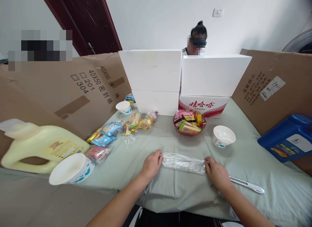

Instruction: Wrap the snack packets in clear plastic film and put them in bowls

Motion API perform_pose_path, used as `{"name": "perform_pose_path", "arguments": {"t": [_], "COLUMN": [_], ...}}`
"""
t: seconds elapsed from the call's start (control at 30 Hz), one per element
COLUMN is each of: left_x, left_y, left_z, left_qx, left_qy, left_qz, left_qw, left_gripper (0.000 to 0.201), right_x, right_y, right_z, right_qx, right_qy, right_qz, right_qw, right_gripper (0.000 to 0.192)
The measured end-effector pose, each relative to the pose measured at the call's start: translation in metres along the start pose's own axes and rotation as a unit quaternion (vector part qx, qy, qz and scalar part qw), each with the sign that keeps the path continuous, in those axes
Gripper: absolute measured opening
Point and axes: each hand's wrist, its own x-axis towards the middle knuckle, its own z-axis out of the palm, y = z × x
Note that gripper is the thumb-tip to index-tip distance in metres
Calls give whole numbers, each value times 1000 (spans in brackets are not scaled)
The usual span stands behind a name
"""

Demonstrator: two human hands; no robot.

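Observation:
Just above the cloth, a crumpled clear plastic bag (184, 162) stretches between my two hands as a flat strip. My left hand (153, 162) pinches its left end between thumb and fingers. At the other end, the fingers of my right hand (215, 173) are closed on the plastic. A slim white handle, perhaps of a utility knife (248, 185), lies beside my right wrist and is partly hidden by it. Beyond the bag sits a red basket (186, 131) filled with wrapped snacks (190, 119). To its right stands a white paper bowl (223, 136).
Snack packets (107, 133) and a large paper bowl (73, 170) lie on the left, with a yellow jug (41, 149) behind. A smaller bowl (123, 107) is farther back. White boxes (156, 72), cardboard (275, 100) and a blue bottle (287, 137) border the table. A person (198, 36) is behind.

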Motion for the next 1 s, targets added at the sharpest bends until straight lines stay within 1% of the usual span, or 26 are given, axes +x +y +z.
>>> {"name": "perform_pose_path", "arguments": {"t": [0.07,0.13,0.17,0.23,0.3,0.33,0.37,0.43,0.47,0.53,0.6,0.63,0.7,0.77,0.8,0.83,0.9,0.93,1.0], "left_x": [5,7,6,3,-4,-8,-11,-17,-19,-21,-21,-20,-19,-18,-17,-16,-12,-10,-4], "left_y": [2,4,6,14,29,38,47,64,69,74,72,69,64,61,61,62,67,70,77], "left_z": [3,2,0,-3,-3,-1,3,14,20,30,35,36,33,30,28,26,25,25,26], "left_qx": [23,33,40,55,55,46,33,14,14,26,35,36,35,32,29,24,7,-5,-35], "left_qy": [3,5,13,53,96,105,100,55,26,-34,-83,-98,-110,-113,-115,-119,-132,-139,-150], "left_qz": [9,9,7,17,64,98,129,159,156,133,120,120,125,133,138,146,175,198,258], "left_qw": [1000,999,999,997,992,989,986,986,987,990,989,987,985,984,983,982,976,970,954], "left_gripper": [13,13,15,19,23,25,28,34,40,55,64,65,65,63,61,59,54,52,46], "right_x": [2,1,0,-3,-5,-5,-5,-4,-3,-3,-5,-7,-17,-32,-41,-51,-73,-83,-100], "right_y": [-2,-2,-2,-5,-14,-21,-29,-43,-49,-53,-47,-41,-25,-7,1,7,16,19,22], "right_z": [4,2,-1,-8,-10,-8,-5,7,14,25,31,31,29,25,22,20,17,14,8], "right_qx": [-20,-39,-49,-66,-66,-60,-52,-39,-38,-39,-46,-52,-66,-82,-88,-93,-97,-98,-93], "right_qy": [4,13,29,87,136,137,118,58,29,-11,-34,-39,-27,7,26,44,71,83,104], "right_qz": [4,4,0,-25,-91,-141,-194,-283,-305,-303,-270,-250,-207,-174,-169,-173,-205,-227,-275], "right_qw": [1000,999,998,994,984,979,972,956,951,952,961,966,976,981,981,979,971,965,951], "right_gripper": [29,30,30,32,34,36,42,59,67,77,79,80,80,76,74,73,70,65,47]}}
